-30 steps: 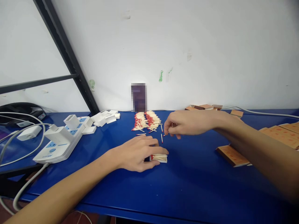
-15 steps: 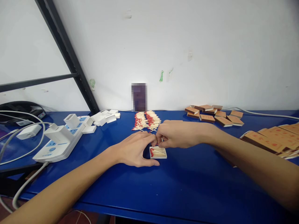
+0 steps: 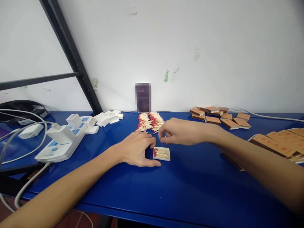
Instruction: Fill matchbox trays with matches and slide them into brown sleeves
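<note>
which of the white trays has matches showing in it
The white tray lying by the left hand, apart from the rest: red-tipped matches show inside it. The other white trays are piled beyond the power strip, with no matches showing.

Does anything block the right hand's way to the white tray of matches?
Nothing sizeable visible does. Just one match shows between the right hand and the white tray; the left hand curves around the tray's left side, beside that path.

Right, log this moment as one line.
left hand: open beside match tray | right hand: curled near loose match, contact unclear | tray: matches inside, red heads left
</note>
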Tool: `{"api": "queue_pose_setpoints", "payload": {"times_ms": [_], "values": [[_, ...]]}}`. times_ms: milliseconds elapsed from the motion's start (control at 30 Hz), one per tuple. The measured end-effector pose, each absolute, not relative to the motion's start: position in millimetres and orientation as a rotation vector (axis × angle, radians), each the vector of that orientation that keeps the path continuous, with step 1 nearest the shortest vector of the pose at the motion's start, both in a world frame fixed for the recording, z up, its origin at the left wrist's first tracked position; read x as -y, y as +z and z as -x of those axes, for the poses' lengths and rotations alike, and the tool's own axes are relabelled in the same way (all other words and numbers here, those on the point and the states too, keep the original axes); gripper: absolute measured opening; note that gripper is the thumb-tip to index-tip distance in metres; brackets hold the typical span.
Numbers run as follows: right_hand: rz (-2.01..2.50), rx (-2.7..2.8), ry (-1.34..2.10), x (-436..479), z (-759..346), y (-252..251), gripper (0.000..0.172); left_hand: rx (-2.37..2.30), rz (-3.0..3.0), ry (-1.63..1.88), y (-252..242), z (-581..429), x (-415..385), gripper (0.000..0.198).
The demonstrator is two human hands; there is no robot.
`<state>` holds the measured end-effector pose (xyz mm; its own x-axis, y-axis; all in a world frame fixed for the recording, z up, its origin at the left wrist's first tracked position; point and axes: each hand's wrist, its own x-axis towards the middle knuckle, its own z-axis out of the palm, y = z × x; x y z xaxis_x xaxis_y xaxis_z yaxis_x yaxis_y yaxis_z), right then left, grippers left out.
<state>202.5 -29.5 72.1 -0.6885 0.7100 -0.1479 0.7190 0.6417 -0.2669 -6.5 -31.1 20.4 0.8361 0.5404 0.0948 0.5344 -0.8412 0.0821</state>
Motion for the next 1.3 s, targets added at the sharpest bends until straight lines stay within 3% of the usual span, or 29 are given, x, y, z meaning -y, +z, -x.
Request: {"api": "queue_pose_setpoints", "payload": {"times_ms": [133,367,700,933,1067,1300], "values": [[-1.369,-2.720,-0.301,16,-212,63,0.027,-0.866,-2.965,0.149,21,6,32,0.050],[-1.191,-2.713,-0.555,2,-214,54,0.013,-0.845,-2.974,0.146,21,3,34,0.045],[-1.130,-2.704,-0.703,34,-204,88,0.014,-0.993,-2.938,0.185,14,2,31,0.049],[-1.405,-2.562,-0.318,12,-219,66,0.024,-0.924,-2.952,0.193,15,2,32,0.044],[-1.407,-2.557,-0.242,-2,-226,50,0.018,-0.879,-2.938,0.193,17,2,32,0.044],[-1.178,-2.658,-0.522,25,-209,75,0.015,-0.947,-2.922,0.194,15,0,33,0.045]]}}
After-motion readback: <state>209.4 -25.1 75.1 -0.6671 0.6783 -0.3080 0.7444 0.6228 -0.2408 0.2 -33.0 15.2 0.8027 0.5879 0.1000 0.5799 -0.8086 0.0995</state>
